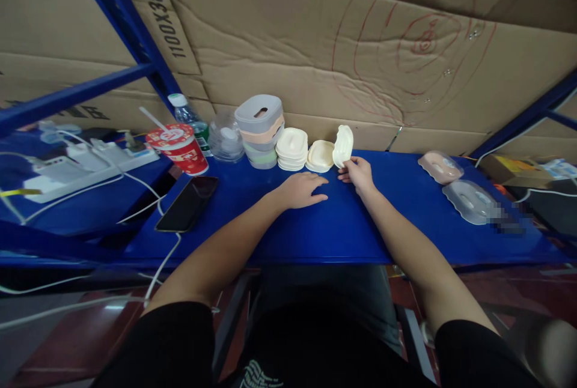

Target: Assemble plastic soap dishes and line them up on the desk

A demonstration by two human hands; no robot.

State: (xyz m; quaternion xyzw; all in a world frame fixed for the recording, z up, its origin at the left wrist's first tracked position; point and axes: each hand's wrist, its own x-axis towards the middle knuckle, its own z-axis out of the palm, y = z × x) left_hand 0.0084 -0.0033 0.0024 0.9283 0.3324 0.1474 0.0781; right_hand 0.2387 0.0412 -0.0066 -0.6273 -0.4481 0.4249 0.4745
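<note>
My right hand [356, 174] pinches the cream wavy-edged dish [344, 145], tilted up beside the low cream stack [320, 155]; my left hand [303, 190] is loosely spread. Light, steady grip should avoid bending.

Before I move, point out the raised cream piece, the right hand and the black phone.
Raised cream piece [344, 145]: head view, on the middle of its visible face.
Right hand [359, 174]: head view, on the back of the hand.
Black phone [188, 203]: head view, on the middle of its dark screen.

Cream piece [344, 143], blue tabletop [324, 229]
</note>
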